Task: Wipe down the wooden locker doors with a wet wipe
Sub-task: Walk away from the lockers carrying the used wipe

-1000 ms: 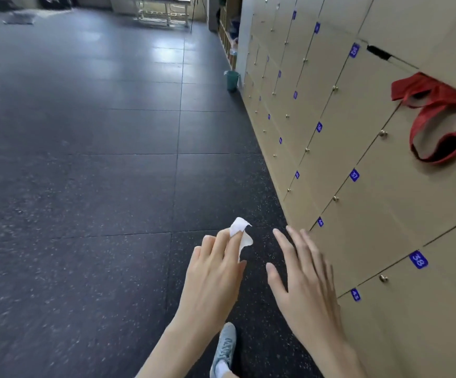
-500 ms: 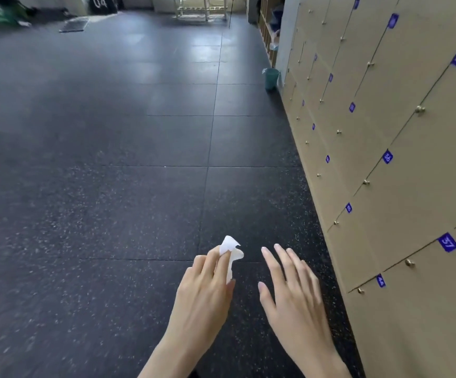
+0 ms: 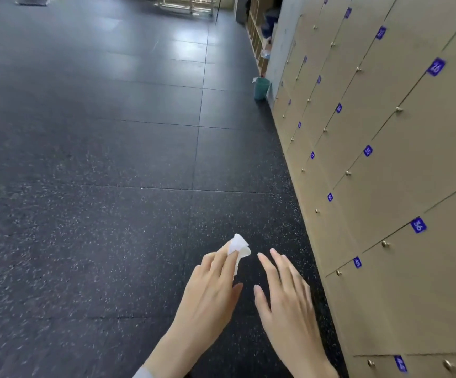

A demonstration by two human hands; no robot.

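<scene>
A wall of light wooden locker doors point(image 3: 401, 159) with small brass knobs and blue number tags runs along the right side. My left hand point(image 3: 210, 293) pinches a small crumpled white wet wipe point(image 3: 238, 246) at its fingertips, held out over the dark floor. My right hand point(image 3: 287, 301) is stretched forward beside it with straight fingers and holds nothing. Neither hand touches the lockers; the nearest door is a short way to the right of my right hand.
Dark speckled rubber floor tiles point(image 3: 98, 186) fill the left and middle. A teal bin point(image 3: 261, 88) stands on the floor at the far end of the lockers. Open shelving point(image 3: 259, 36) and a pale metal rack point(image 3: 186, 4) stand further back.
The view has shifted along the locker row, so the red strap hanging on a door is out of sight. Both hands keep the same pose, with the wipe still pinched in the left.
</scene>
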